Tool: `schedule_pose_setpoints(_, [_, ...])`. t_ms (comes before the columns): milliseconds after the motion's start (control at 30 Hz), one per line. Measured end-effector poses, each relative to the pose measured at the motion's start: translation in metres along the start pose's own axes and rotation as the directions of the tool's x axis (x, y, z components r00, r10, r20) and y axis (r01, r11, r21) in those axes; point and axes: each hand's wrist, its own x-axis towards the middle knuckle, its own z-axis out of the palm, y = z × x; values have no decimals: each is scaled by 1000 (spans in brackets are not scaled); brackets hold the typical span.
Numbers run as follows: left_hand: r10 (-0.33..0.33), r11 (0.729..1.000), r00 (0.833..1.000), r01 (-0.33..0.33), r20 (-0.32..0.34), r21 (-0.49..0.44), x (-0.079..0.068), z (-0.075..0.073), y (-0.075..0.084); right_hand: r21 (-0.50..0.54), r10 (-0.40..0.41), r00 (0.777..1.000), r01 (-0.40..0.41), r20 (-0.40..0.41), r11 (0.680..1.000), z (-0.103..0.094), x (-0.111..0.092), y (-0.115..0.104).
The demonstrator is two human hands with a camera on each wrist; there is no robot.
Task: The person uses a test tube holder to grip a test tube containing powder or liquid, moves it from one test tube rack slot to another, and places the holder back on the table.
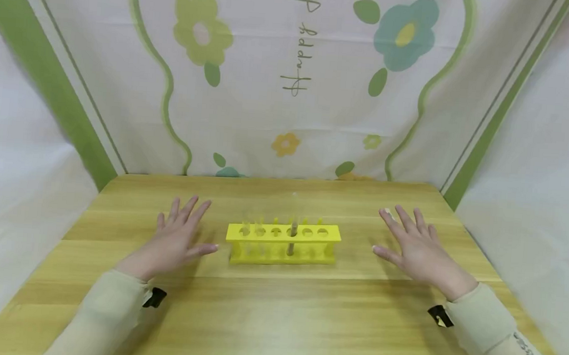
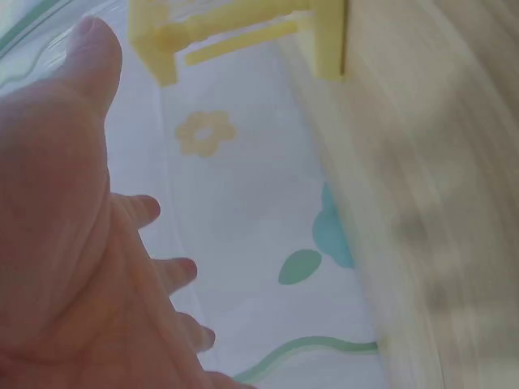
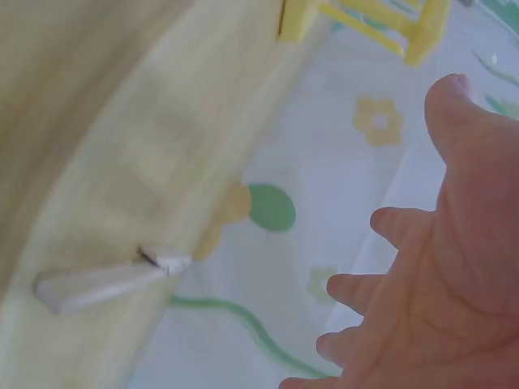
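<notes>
A yellow test tube rack (image 1: 284,233) stands on the wooden table between both hands. Two clear test tubes (image 1: 245,229) sit in its leftmost holes, and a tube with greyish-brown contents (image 1: 291,249) is in the fourth hole from the left. To the rack's left, my left hand (image 1: 171,246) is spread flat, its thumb pointing toward the rack and holding nothing. On the other side, my right hand (image 1: 418,254) is likewise spread, with no object in it. Beyond its index finger lies a small white-handled tool (image 3: 101,284) with a pale tip, partly hidden by the fingers in the head view.
Behind the table (image 1: 278,322) hangs a white cloth (image 1: 250,102) printed with flowers and green wavy lines. More white cloth (image 1: 535,180) flanks the table at both sides. Black straps (image 1: 156,298) show at the sleeve cuffs.
</notes>
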Motion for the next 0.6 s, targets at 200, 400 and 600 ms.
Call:
schedule_pose_setpoints(200, [51,949,995,-74,-83,-307,2,-13,-5,-13,21,999,-21,-26,1000,-17,-2,15])
schedule_pose_setpoints(400, [-16,828,999,-16,-51,-560,10,5,-14,10,106,990,-108,95,994,-24,-2,36])
schedule_pose_setpoints(600, [-54,757,998,52,16,-652,20,29,-9,-4,163,976,-165,142,986,-2,9,59])
